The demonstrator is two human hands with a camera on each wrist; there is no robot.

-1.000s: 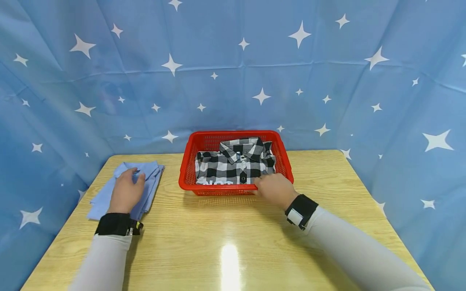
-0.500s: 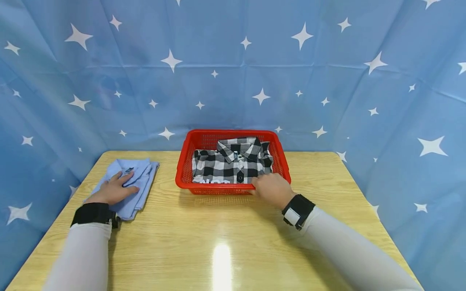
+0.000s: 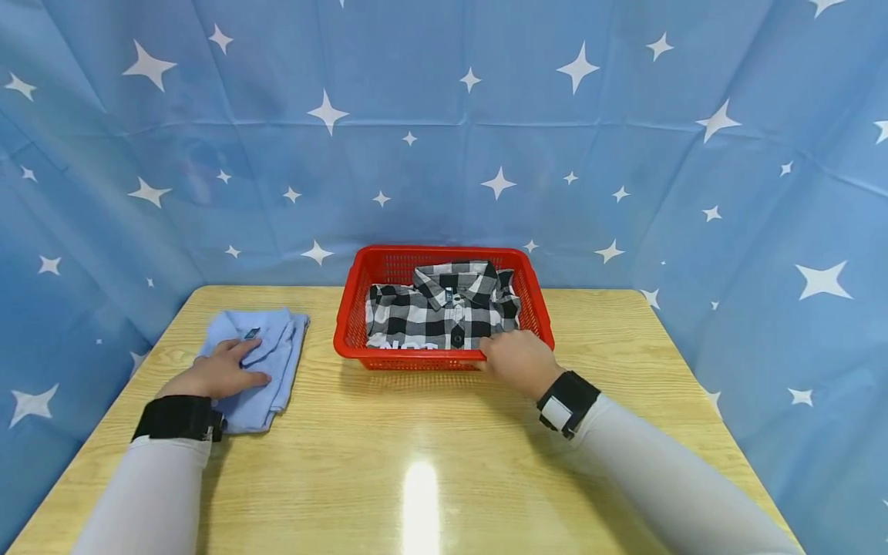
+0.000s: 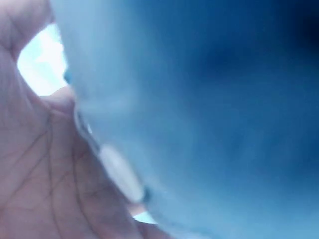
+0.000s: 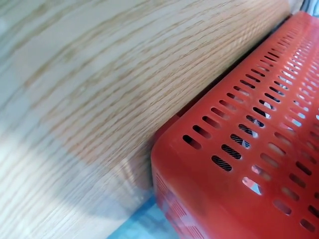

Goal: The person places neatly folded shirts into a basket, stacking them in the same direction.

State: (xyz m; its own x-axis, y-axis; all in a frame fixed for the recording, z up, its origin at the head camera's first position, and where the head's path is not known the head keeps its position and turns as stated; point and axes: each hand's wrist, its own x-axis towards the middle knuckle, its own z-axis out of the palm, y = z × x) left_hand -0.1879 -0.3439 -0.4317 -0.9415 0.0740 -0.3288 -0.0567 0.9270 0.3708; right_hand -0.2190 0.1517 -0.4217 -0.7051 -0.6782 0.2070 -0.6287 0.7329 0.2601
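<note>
Wooden table is seen; at its left side, the left hand is laid, thumb and fingers apart, directly upon the folded blue shirt; rightward, by the farther right hand, the red basket is gripped.

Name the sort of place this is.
Probably a staged recording booth: a star-printed blue curtain hangs behind and beside a wood-grain table, plus two black wrist straps.

Blue curtain, white four-pointed stars, from 9 through 12 to 3 o'clock; crease across 12. Pale wood-grain bench toward 6; white glare patch at 6.
</note>
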